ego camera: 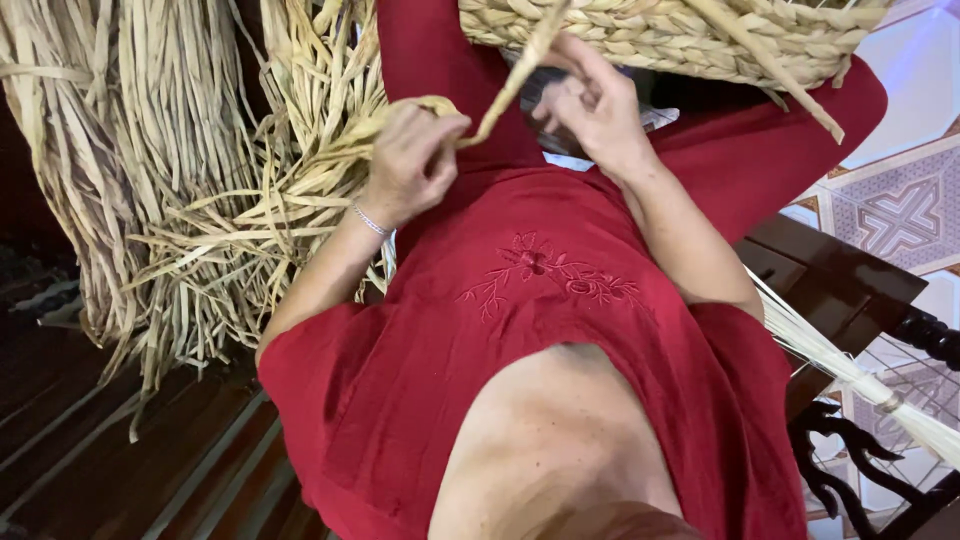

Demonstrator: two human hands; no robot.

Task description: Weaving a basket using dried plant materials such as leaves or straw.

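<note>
The fingers of the left hand (412,160) are closed around a pale dried straw strand (510,85), while the right hand (590,105) pinches it higher, so it stays tight. The strand rises to the woven straw basket (700,40) on the red lap, and loose straw bundles (180,170) lie beside the left arm within reach.

1. Soft, even indoor light; the red embroidered cotton dress (540,300) looks bright and saturated
2. The dark wooden floor (120,470) at lower left stays dim
3. The moving hands are slightly blurred
4. The patterned white floor tiles (900,200) at right look washed out
</note>
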